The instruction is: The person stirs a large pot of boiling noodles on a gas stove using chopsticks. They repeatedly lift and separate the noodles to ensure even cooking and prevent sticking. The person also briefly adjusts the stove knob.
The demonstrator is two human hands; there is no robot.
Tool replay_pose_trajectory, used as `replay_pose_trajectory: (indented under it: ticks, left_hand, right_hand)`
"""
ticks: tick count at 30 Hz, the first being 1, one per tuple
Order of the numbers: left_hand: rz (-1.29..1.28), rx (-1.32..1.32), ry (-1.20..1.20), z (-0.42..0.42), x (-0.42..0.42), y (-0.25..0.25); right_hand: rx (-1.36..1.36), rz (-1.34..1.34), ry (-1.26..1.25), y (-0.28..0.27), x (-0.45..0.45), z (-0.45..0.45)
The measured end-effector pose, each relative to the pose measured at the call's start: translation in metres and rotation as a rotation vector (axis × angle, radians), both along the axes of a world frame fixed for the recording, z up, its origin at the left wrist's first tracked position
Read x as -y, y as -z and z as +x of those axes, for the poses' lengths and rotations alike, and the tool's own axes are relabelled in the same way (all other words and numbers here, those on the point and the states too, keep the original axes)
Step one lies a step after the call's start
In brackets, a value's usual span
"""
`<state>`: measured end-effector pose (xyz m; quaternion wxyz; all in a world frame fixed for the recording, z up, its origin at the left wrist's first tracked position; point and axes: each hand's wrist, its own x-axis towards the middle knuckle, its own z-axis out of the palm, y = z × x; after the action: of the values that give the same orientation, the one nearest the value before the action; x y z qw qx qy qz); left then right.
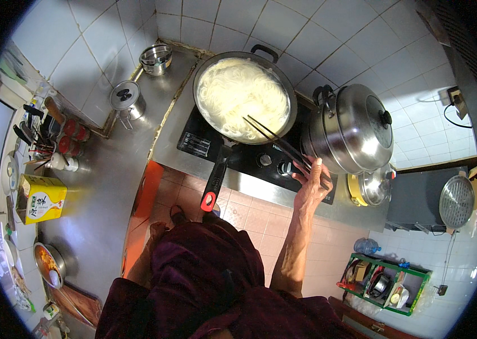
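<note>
My right hand (312, 180) holds a pair of dark chopsticks (283, 145), whose tips reach into pale noodles (242, 93) in a wide wok (291, 101). The wok stands on a black gas stove (242, 154), its long black handle (217, 176) with a red end pointing towards me. My left hand (158, 231) hangs low beside my body, left of the dark red clothing; its fingers are partly hidden and I cannot tell whether it holds anything.
Right of the wok stands a tiered steel steamer (348, 131), lid on. A small lidded pot (127, 99) and stacked steel bowls (156, 59) stand on the left counter. Farther along are a yellow tin (43, 199), a knife rack (31, 127) and a steel bowl of food (50, 265).
</note>
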<state>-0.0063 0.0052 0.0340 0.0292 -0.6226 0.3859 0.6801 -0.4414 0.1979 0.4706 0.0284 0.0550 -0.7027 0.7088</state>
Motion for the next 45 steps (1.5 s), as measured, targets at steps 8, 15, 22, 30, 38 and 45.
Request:
replay_pose_trajectory:
  ticks: [8,15,22,30,38,45]
  left_hand:
    - [-0.051,-0.002,0.060,0.010,0.003,0.006]
    - [0.116,-0.144,0.260,0.024,0.025,0.018]
    - [-0.456,-0.115,0.413,0.041,0.007,0.064]
    - [-0.103,0.009,0.109,0.027,0.004,0.047]
    - [-0.051,0.016,0.035,0.016,0.001,0.028]
    - [-0.151,0.028,0.153,0.029,0.005,0.054]
  right_hand:
    - [0.029,-0.038,0.024,0.007,0.000,0.002]
    - [0.045,-0.042,0.036,0.010,-0.006,0.003]
    - [-0.003,-0.038,0.063,0.007,-0.007,0.004]
    - [0.012,-0.046,0.080,0.016,-0.010,-0.001]
    - [0.184,-0.321,0.116,0.046,-0.022,-0.008]
    - [0.199,-0.374,0.134,0.037,-0.026,-0.006]
